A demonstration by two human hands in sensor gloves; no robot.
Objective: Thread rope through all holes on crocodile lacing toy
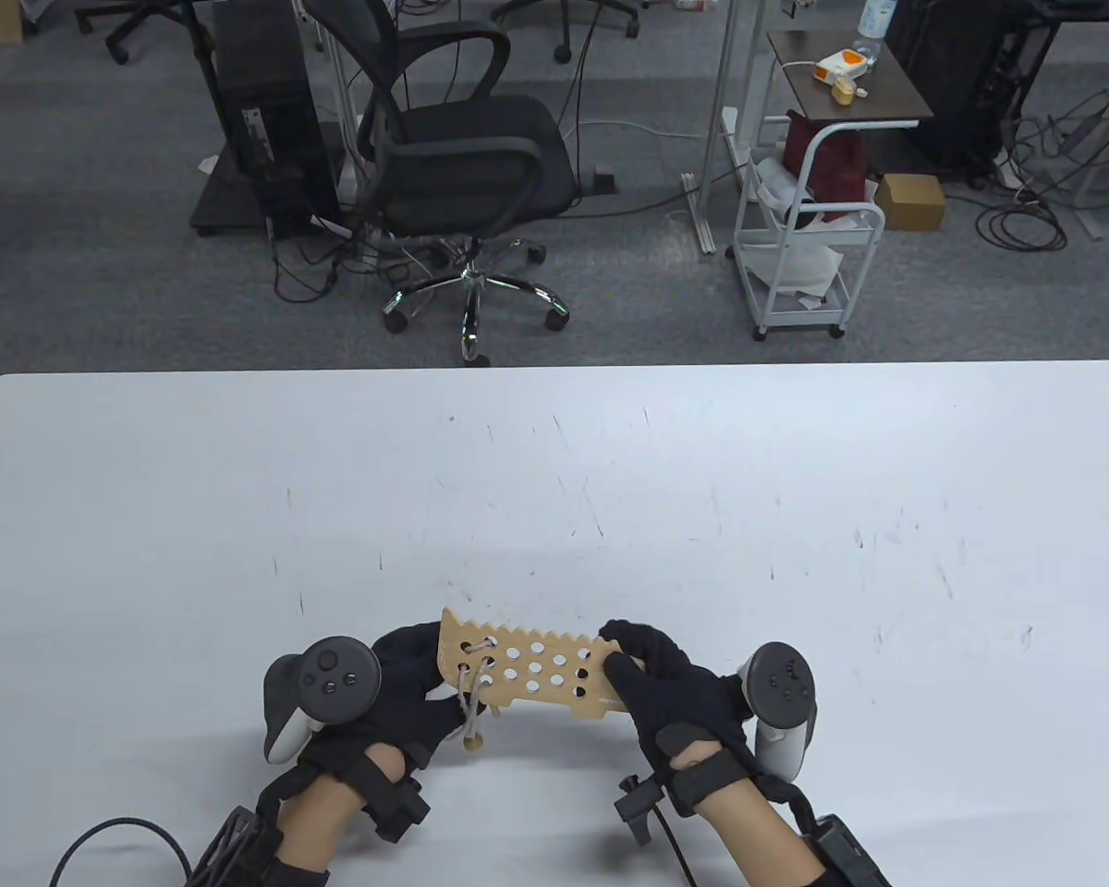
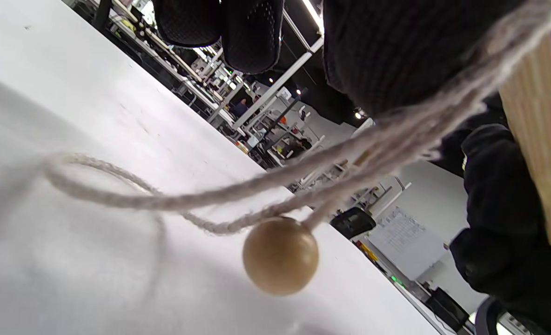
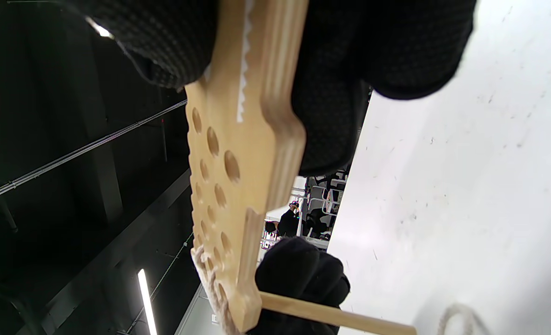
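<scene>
Both gloved hands hold the flat, pale wooden crocodile lacing board (image 1: 527, 670) with rows of round holes just above the white table (image 1: 795, 517), near its front edge. Left hand (image 1: 407, 693) grips the board's left end, fingers curled behind it; in the right wrist view it also seems to hold a thin wooden stick (image 3: 336, 316). Right hand (image 1: 670, 693) pinches the right end, thumb on top and fingers underneath. Grey twisted rope (image 1: 469, 698) runs through a few holes at the left end and hangs down in loops, ending in a round wooden bead (image 2: 280, 256) just over the tabletop.
</scene>
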